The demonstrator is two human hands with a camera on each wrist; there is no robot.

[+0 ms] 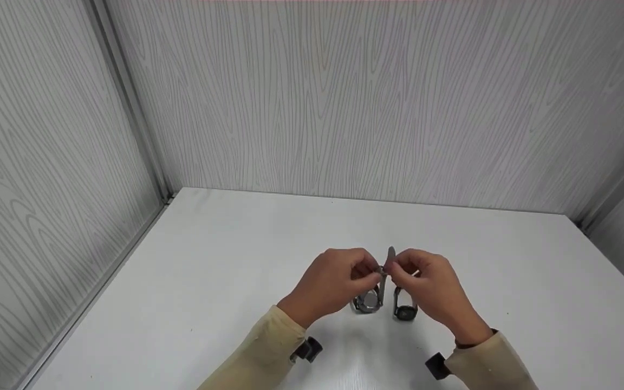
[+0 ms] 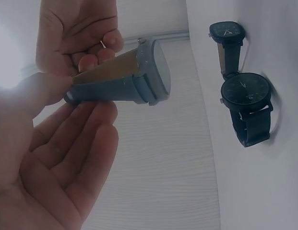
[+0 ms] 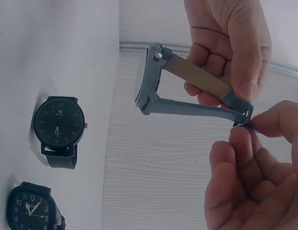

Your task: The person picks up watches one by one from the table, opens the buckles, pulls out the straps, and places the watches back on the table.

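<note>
A grey-strapped wristwatch (image 2: 110, 91) with a metal case hangs between my two hands, its dial turned away from them. My left hand (image 1: 333, 279) pinches the strap close to the buckle (image 3: 247, 114). My right hand (image 1: 426, 279) pinches the strap's free end (image 1: 391, 254), which sticks up above the fingers in the head view. The strap's tan lining (image 3: 199, 79) shows inside the loop. Below the hands, a round black watch (image 3: 60, 122) and a squarish black watch (image 3: 31, 206) rest on the table with their dials showing.
The white table (image 1: 225, 260) runs back to a wood-grain panel (image 1: 344, 97). Similar panels stand at the left (image 1: 36, 162) and right. Both wrists carry small black mounts below beige sleeves (image 1: 268, 346).
</note>
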